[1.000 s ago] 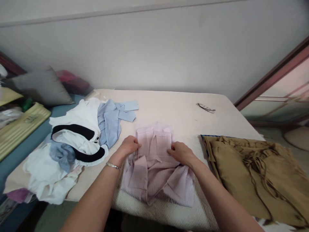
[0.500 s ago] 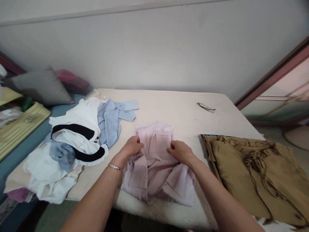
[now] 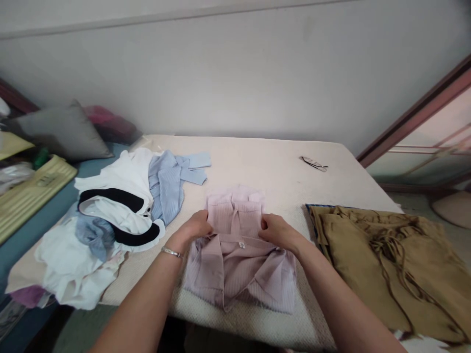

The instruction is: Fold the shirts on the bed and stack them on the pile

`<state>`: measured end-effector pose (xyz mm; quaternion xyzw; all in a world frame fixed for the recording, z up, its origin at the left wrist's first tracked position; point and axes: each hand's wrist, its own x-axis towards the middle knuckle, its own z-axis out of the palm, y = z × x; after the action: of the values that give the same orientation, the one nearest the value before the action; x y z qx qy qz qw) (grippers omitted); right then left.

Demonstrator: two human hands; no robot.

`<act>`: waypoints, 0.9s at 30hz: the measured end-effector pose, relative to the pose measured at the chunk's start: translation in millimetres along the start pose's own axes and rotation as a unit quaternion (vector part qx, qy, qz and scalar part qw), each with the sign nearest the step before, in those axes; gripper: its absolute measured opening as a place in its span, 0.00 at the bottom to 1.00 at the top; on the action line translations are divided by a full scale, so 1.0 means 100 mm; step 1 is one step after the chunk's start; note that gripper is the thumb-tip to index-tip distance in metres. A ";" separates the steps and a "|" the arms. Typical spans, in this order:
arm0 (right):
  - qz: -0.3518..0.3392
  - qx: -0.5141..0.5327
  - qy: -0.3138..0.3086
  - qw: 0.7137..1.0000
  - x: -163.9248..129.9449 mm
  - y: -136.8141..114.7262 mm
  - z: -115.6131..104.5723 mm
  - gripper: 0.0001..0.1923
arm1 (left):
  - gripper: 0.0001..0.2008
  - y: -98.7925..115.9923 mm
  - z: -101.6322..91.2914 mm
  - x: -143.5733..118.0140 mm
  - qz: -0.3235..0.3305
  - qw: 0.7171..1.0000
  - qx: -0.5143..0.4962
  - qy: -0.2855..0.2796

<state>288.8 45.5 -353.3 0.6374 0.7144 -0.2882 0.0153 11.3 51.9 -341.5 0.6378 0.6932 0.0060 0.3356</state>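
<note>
A pale pink ribbed shirt lies in front of me, its upper part folded into a narrower panel and its lower part spread wider. A small white label shows near its middle. My left hand, with a bracelet at the wrist, is closed on the left edge of the panel. On the opposite edge, my right hand is closed on the fabric, fingers curled under. Parts of the fingertips on both hands are hidden.
A heap of white clothes and a light blue ribbed garment lie left. Folded brown trousers with a drawstring lie right. Glasses rest towards the back of the cream-covered table. A grey cushion sits far left.
The panel's edges have been pulled slightly apart and lie flatter. The label at the shirt's middle now shows clearly. My left hand has shifted a little left, my right hand slightly right.
</note>
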 end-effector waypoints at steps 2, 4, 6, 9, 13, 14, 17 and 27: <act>0.015 -0.017 -0.009 1.000 -0.01 0.00 0.02 0.06 | 0.17 0.02 0.00 -0.01 -0.007 0.999 0.039 -0.004; 0.021 -0.028 -0.018 0.999 -0.02 -0.02 0.02 0.07 | 0.18 0.05 0.01 -0.02 -0.013 0.997 0.072 -0.005; 0.022 -0.033 -0.024 0.999 -0.02 -0.03 0.02 0.08 | 0.18 0.09 0.02 -0.05 -0.015 0.995 0.097 -0.004; 0.023 -0.035 -0.008 0.999 -0.01 -0.03 -0.01 0.07 | 0.18 0.12 0.02 -0.10 -0.011 0.992 0.122 -0.007; 0.019 -0.021 0.027 0.999 0.03 -0.01 0.00 0.04 | 0.16 0.11 0.01 -0.14 0.020 0.991 0.130 -0.025; 0.018 -0.019 0.026 0.999 0.04 -0.01 0.01 0.04 | 0.15 0.11 0.00 -0.14 0.028 0.990 0.131 -0.030; 0.016 -0.019 0.009 1.000 0.06 0.01 0.04 0.06 | 0.15 0.13 -0.01 -0.17 0.029 0.989 0.140 -0.039; 0.048 -0.058 -0.007 0.997 -0.04 -0.08 -0.05 0.12 | 0.45 0.25 0.30 -0.27 0.182 0.942 0.254 0.121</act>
<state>283.9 43.8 -344.2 0.6670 0.6983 -0.2498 0.0716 46.0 20.3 -341.3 0.8119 0.5788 -0.0322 0.0689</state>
